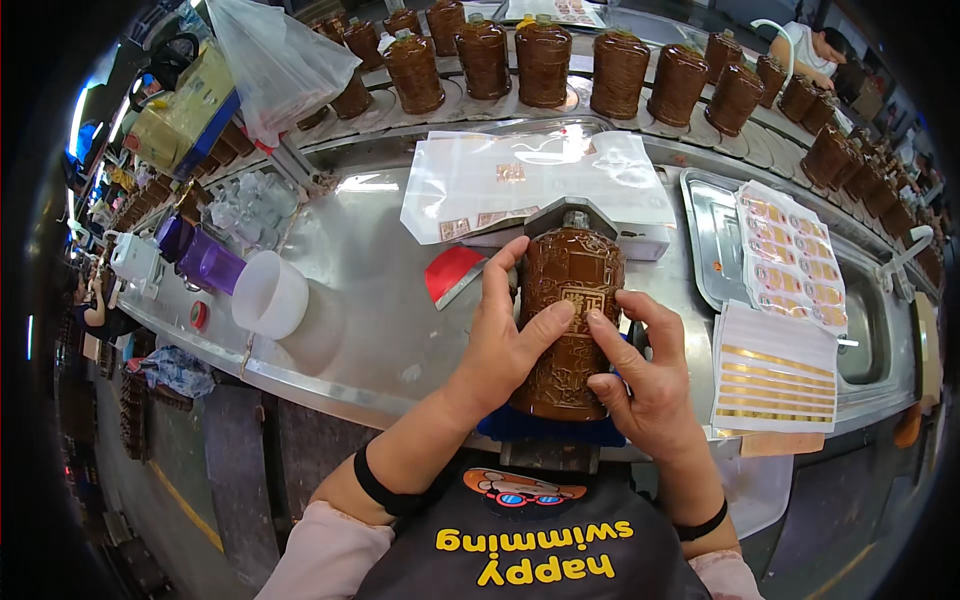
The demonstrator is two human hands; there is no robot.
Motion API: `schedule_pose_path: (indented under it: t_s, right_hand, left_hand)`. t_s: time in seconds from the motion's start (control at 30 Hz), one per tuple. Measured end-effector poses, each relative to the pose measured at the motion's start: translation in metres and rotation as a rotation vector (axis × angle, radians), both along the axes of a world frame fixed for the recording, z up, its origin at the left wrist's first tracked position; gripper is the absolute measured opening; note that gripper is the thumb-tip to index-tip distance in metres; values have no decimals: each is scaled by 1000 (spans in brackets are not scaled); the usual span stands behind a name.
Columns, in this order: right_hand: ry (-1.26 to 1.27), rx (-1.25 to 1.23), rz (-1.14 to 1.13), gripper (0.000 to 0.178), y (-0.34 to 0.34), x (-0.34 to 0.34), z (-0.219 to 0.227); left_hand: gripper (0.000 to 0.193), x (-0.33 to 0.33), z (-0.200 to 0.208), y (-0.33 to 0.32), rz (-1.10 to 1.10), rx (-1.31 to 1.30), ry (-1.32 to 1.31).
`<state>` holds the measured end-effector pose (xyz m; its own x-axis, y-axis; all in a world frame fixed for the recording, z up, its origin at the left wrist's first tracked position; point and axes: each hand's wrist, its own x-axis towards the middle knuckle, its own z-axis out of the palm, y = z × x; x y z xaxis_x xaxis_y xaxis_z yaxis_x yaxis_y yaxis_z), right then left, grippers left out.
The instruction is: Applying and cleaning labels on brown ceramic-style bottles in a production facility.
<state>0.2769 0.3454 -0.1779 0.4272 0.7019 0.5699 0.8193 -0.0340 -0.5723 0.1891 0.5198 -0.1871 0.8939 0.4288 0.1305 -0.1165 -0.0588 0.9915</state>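
Note:
A brown glazed bottle [567, 375] with raised patterns lies tilted in front of me, its neck pointing away. It rests against a grey angular holder [590, 212], with blue cloth [622, 430] under its base. My left hand [510, 335] grips its left side, the thumb pressed on a small gold label [583, 306] at the bottle's middle. From the right, my right hand [648, 375] touches the bottle, its index fingertip on the label's edge and its other fingers curled at the bottle's side. Beside my left hand lies a red and silver piece [455, 275].
Label sheets [795, 255] and a gold-striped sheet [775, 370] lie right, by a metal tray [705, 195] and sink [868, 330]. Left stand a white tub [270, 295] and purple bottle [210, 260]. Similar brown bottles [545, 65] line a conveyor behind; another person [805, 50] sits beyond.

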Motion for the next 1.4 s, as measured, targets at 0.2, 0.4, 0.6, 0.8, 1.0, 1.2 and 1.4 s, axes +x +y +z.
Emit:
schedule_pose_path:
  t_s: [0.2,0.4,0.6,0.8,1.0,1.2,1.4]
  right_hand:
    - [-52,0,3,46,0,2,3]
    - [-25,15,-22,47,2,0,3]
    - [-50,4,-22,46,2,3,8]
    - [-58,-14,-30,44,9,3,11]
    - [-38,-17,-26,43,7,5,9]
    - [87,99,-77,41,0,14,14]
    - [342,64,-169,22,1,37,40]
  left_hand:
    - [71,-2,0,-1,3,-24,14]
    - [71,0,3,-2,-9,-5,-9]
    - [66,-1,0,-3,-3,-29,-23]
    - [57,-2,6,-5,-22,-227,-63]
    - [58,0,1,-5,20,-160,-63]
    - [68,1,-1,-2,98,143,-30]
    - [48,-10,31,11,27,1044,-282]
